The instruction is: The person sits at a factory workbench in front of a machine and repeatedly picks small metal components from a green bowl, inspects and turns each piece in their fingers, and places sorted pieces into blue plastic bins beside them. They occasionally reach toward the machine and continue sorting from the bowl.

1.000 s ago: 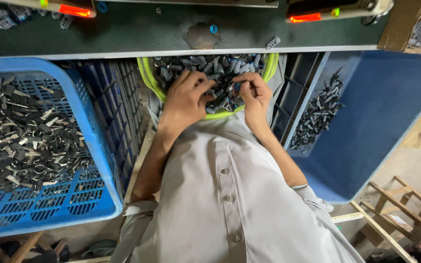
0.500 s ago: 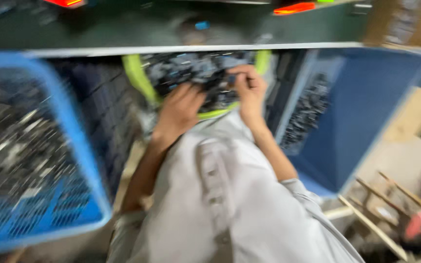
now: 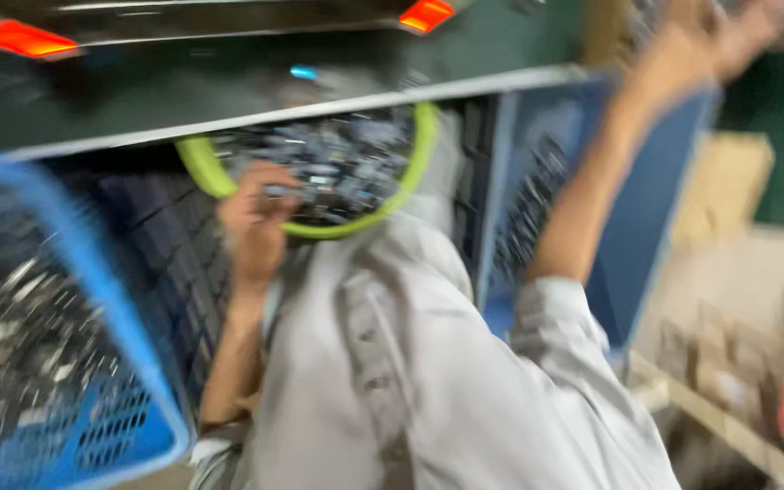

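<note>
Dark green bench (image 3: 138,95) edge overhangs blue crates (image 3: 111,299) of metal parts

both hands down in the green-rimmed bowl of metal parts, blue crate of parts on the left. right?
Not quite. Only the left hand is at the green-rimmed bowl of metal parts. The right hand is raised high toward the top right, away from the bowl, as the head view shows. The blue crate of parts is on the left.

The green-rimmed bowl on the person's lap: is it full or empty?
Far from empty: the green-rimmed bowl holds a heap of small dark metal pieces. The left hand rests at its edge. Blur hides how deep the heap goes.
</note>
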Demonstrator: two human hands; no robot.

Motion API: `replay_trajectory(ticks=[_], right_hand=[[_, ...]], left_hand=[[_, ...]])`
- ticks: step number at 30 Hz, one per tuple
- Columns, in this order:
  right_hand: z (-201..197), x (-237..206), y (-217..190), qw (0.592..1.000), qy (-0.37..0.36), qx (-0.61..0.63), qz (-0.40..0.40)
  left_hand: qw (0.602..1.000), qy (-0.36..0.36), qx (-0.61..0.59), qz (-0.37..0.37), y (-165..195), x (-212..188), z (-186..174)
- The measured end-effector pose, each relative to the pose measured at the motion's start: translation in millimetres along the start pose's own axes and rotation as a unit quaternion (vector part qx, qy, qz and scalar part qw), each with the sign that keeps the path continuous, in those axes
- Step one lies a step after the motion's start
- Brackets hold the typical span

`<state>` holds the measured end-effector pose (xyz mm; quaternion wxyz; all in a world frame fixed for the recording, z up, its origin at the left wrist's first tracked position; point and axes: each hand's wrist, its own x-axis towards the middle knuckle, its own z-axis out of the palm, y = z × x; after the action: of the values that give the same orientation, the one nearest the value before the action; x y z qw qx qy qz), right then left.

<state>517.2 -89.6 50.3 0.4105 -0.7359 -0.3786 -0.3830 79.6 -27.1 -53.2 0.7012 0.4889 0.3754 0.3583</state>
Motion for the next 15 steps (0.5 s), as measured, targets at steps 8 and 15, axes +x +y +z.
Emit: replay_trajectory(ticks=[8, 15], right_hand=[[-12.2, -160.3, -164.2, 0.824, -0.424, 0.375, 0.011], [-5.8, -188.7, -202.3, 0.741, -0.441, 0.503, 0.059]], left_hand=[[0.995, -0.028, -0.033, -0.094, 8.1, 13.8, 3.9], [0.990, -0.083, -0.105, -0.040, 20.5, 26.5, 3.5]])
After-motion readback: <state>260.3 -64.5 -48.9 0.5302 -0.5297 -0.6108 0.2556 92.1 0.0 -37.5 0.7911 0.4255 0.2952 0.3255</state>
